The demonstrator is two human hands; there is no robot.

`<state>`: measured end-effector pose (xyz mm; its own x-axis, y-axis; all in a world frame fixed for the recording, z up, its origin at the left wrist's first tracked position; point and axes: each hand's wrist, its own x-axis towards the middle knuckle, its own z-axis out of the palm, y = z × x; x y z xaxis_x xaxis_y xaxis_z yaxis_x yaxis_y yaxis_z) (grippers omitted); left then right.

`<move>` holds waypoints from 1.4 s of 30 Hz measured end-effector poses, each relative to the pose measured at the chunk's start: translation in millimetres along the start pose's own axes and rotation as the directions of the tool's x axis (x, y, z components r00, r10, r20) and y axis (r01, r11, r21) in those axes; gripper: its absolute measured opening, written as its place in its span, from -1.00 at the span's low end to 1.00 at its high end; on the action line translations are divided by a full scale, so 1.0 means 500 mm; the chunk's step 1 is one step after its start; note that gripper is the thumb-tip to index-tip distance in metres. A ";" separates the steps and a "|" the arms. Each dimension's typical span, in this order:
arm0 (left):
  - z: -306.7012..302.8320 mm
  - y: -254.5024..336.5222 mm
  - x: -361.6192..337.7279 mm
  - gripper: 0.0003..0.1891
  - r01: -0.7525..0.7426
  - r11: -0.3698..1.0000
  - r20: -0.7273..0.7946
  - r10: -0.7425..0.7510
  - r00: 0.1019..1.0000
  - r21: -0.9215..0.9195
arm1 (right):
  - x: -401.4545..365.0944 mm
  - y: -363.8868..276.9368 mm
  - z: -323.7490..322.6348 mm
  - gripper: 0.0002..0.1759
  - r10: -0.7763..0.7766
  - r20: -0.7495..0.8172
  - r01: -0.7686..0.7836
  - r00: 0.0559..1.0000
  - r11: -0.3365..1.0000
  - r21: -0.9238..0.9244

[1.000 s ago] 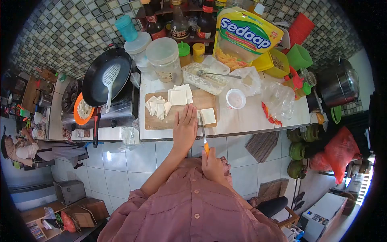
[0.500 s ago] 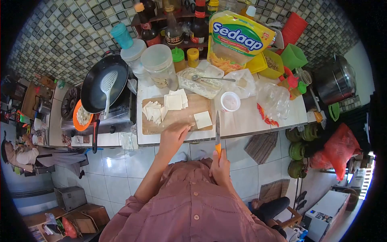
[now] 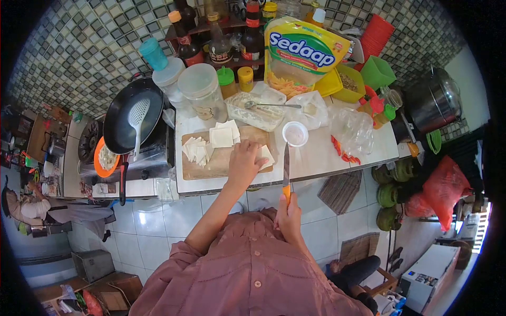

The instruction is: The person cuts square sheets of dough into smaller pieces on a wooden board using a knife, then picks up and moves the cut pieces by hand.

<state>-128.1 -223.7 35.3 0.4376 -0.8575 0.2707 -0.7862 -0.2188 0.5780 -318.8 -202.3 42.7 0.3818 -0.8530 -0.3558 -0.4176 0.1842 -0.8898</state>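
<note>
My left hand [image 3: 245, 162] is over the right part of the wooden cutting board [image 3: 224, 167], its fingers curled onto a single square dough wrapper [image 3: 267, 155] and covering its left side. My right hand [image 3: 288, 215] grips a knife [image 3: 286, 171] by its orange handle, blade pointing away from me beyond the counter edge. The knife's tip comes close to a small white cup [image 3: 294, 134]. A stack of square wrappers [image 3: 223, 136] and a pile of smaller cut pieces [image 3: 196, 150] lie on the board's left half.
Behind the board stand a flour-dusted container [image 3: 258, 113] with a spoon [image 3: 271, 105] across it, clear jars [image 3: 199, 87] and a Sedaap pouch [image 3: 303, 55]. Red chillies [image 3: 345, 151] lie at right. A black pan [image 3: 126, 124] sits at left; another person [image 3: 37, 203] is farther left.
My left hand has moved right and forward from the board's front edge onto the single wrapper, now partly covering it. My right hand holds the knife almost where it was.
</note>
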 end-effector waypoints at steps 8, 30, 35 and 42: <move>-0.012 0.011 0.008 -0.55 0.127 0.990 0.202 -0.136 0.970 0.060 | 0.008 -0.009 0.003 -0.72 -0.055 0.015 0.055 0.998 0.998 -0.007; -0.103 -0.057 0.032 -0.73 0.256 0.899 0.055 -0.253 0.966 -0.354 | 0.032 -0.024 0.009 -0.75 -0.106 0.045 0.105 0.993 0.994 0.030; -0.136 -0.111 0.041 -0.78 0.181 0.951 -0.172 -0.227 0.958 -0.250 | 0.033 -0.039 0.017 -0.75 -0.105 0.071 0.103 0.992 0.994 0.033; -0.254 -0.150 -0.066 -0.84 0.243 0.962 -0.548 -0.271 0.792 -0.124 | 0.030 -0.047 0.030 -0.75 -0.085 0.087 0.077 0.993 0.993 0.085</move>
<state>-28.0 -119.9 80.9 0.7983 -0.3646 0.4794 -0.5957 -0.3609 0.7176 -290.7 -212.1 54.1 0.4859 -0.8199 -0.3028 -0.3153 0.1587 -0.9356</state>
